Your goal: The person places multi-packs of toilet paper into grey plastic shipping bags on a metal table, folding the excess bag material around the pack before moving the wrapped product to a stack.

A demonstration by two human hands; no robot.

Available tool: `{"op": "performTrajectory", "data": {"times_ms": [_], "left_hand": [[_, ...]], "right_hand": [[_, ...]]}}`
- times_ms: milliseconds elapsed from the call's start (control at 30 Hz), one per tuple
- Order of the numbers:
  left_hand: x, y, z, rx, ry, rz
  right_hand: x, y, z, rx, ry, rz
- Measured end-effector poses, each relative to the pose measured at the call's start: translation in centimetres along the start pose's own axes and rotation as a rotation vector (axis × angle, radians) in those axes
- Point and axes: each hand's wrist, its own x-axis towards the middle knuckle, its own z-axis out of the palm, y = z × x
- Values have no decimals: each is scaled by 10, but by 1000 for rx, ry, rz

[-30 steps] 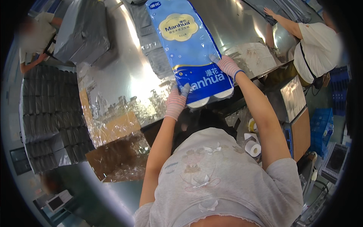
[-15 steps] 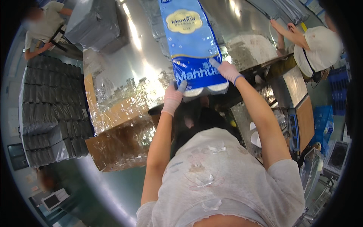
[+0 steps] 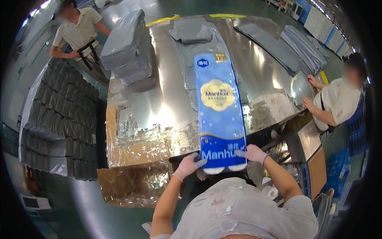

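Note:
A long blue plastic-wrapped pack of toilet rolls (image 3: pixel 220 119) lies lengthwise before me, with white roll ends showing at its near end. My left hand (image 3: pixel 187 165), in a pale pink glove with greyish fingertips, grips the near left corner. On the near right corner, my right hand (image 3: pixel 256 154), gloved the same way, has its thumb on top and its other fingers at the side. Both hands are closed on the pack; the undersides of the fingers are hidden. Beyond and partly under the pack lie flat grey plastic bags (image 3: pixel 192 32) on the metal table (image 3: pixel 171 79).
Grey wrapped bundles (image 3: pixel 126 47) stand at the table's far left. A tall stack of grey packs (image 3: pixel 59 123) rises left of it. More grey bags (image 3: pixel 304 47) lie far right. One person (image 3: pixel 81 36) stands far left, another (image 3: pixel 336 97) at right. A cardboard box (image 3: pixel 131 183) sits below the near edge.
The view has tilted up, so more of the far table shows and the pack sits lower in the picture. Both hands still hold its near end. The right-hand person's hands have shifted.

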Motion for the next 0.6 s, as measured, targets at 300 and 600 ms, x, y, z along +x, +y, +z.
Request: {"op": "performTrajectory", "data": {"times_ms": [300, 600], "left_hand": [[77, 13, -51, -497, 59, 1], [255, 74, -148, 395, 556, 68]], "right_hand": [[141, -1, -130, 535, 310, -181], [296, -84, -264, -483, 531, -250]]}}
